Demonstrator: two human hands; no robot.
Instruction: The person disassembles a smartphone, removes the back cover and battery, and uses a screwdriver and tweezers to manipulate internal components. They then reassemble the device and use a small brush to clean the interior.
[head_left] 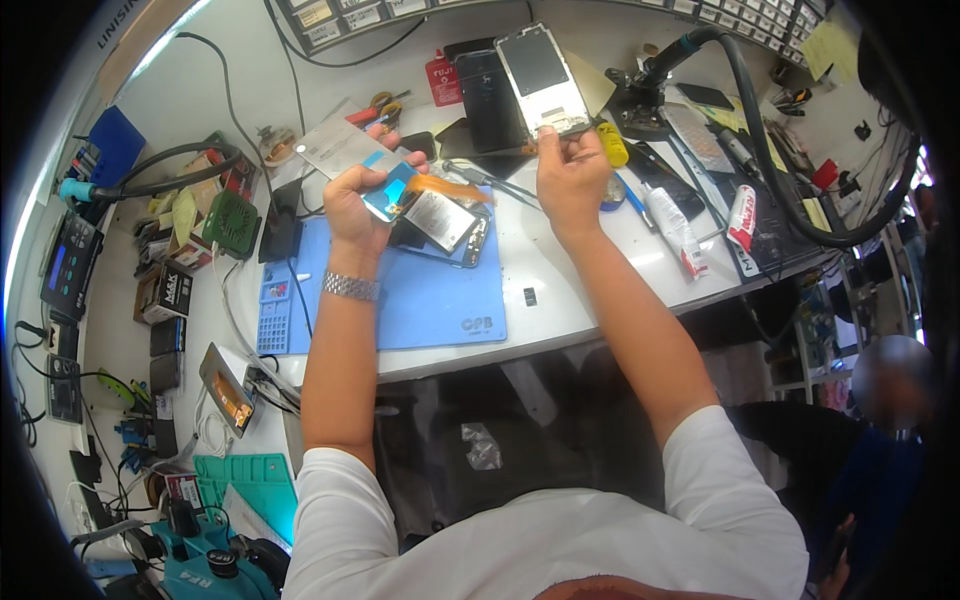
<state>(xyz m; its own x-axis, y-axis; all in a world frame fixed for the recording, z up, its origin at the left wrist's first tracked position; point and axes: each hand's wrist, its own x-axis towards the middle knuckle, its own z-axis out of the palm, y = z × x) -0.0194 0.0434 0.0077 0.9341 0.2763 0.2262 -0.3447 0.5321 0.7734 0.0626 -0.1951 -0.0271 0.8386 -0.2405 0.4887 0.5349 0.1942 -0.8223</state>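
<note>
My left hand [362, 197] grips a phone screen panel [340, 148] by its lower end, its silvery back turned up and blue film near my fingers. An orange flex cable [445, 187] stretches from there over an opened phone [470, 245]. A white battery [438, 220] sits on that phone, which rests on a blue work mat [430, 300]. In my right hand [573, 180], thumb on top, is a phone frame [545, 80] with a dark upper area and whitish lower part. Its lower edge is pinched, and it is raised beside a black phone [488, 100] lying behind.
Scissors [385, 105] and a red bottle [443, 78] stand at the back. A yellow bottle [611, 144] and glue tubes [676, 232] lie at right. A black hose [745, 110] arches over that side. Another person [880, 440] is at lower right.
</note>
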